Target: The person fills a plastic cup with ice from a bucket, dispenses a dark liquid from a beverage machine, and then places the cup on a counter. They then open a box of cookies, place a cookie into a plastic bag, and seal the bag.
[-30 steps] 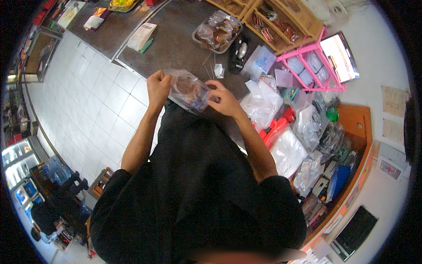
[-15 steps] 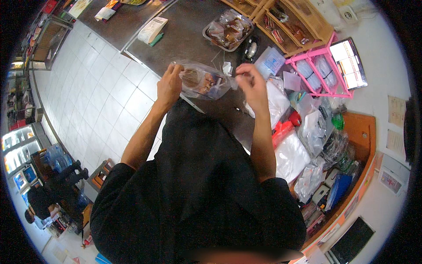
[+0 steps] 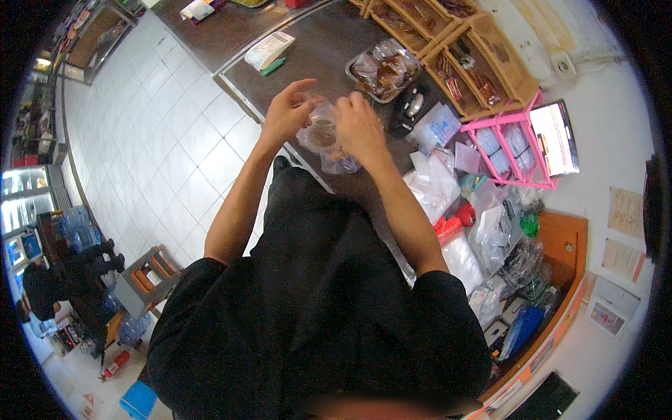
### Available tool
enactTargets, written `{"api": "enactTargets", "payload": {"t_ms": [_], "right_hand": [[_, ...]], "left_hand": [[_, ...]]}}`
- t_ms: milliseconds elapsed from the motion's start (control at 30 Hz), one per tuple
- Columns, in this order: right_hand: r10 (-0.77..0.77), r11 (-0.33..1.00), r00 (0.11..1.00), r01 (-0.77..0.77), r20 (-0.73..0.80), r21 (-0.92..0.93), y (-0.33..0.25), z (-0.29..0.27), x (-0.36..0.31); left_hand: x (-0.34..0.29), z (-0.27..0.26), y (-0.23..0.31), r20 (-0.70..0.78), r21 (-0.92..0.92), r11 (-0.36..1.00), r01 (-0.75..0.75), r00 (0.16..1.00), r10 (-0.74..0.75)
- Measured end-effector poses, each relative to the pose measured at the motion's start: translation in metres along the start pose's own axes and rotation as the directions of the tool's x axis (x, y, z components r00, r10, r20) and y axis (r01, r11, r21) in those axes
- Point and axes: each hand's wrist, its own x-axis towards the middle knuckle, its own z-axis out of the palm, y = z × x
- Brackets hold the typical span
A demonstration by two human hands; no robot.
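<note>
Between my hands, over the dark tabletop [image 3: 308, 61], is a clear plastic bag [image 3: 323, 137] with something brown inside. My right hand [image 3: 360, 127] has its fingers curled closed at the bag's upper right edge and covers part of it. On the other side, my left hand [image 3: 285, 113] has its fingers apart, with the fingertips beside the upper left of the bag. Whether they touch the film I cannot tell. Just beyond my right hand stands a clear tray [image 3: 383, 68] of small bagged brown portions.
A booklet [image 3: 270, 50] lies at the far left of the tabletop. Wicker baskets [image 3: 483, 66], a pink rack [image 3: 514, 148] and a lit tablet [image 3: 554, 138] stand right. Piled plastic bags [image 3: 462, 259] lie beside my right arm. Another person [image 3: 42, 290] is at the far left.
The bag, stretched sideways before, is now gathered and hangs more upright. My left hand has loosened its fingers; my right hand has moved left onto the bag. The view has shifted slightly.
</note>
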Motion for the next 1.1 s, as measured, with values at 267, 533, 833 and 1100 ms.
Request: {"api": "enactTargets", "payload": {"t_ms": [267,533,833,1100], "right_hand": [[-0.146,0.880,0.948,0.255,-0.282,0.402,-0.031,-0.075,0.011],[-0.045,0.991,0.988,0.025,0.151,0.128,0.000,0.020,0.048],[0.152,0.942,0.714,-0.314,0.683,0.120,0.042,0.068,0.061],[-0.002,0.981,0.972,-0.044,0.237,0.187,0.002,0.024,0.010]], "left_hand": [[0.026,-0.007,-0.020,0.158,-0.338,0.932,0.133,0.984,-0.083],[0.052,-0.013,-0.058,0.328,-0.546,0.775,0.318,0.933,-0.151],[0.058,-0.020,-0.065,0.493,-0.552,0.796,0.248,0.867,0.071],[0.065,-0.038,-0.044,0.619,-0.275,0.961,0.012,0.768,0.167]]}}
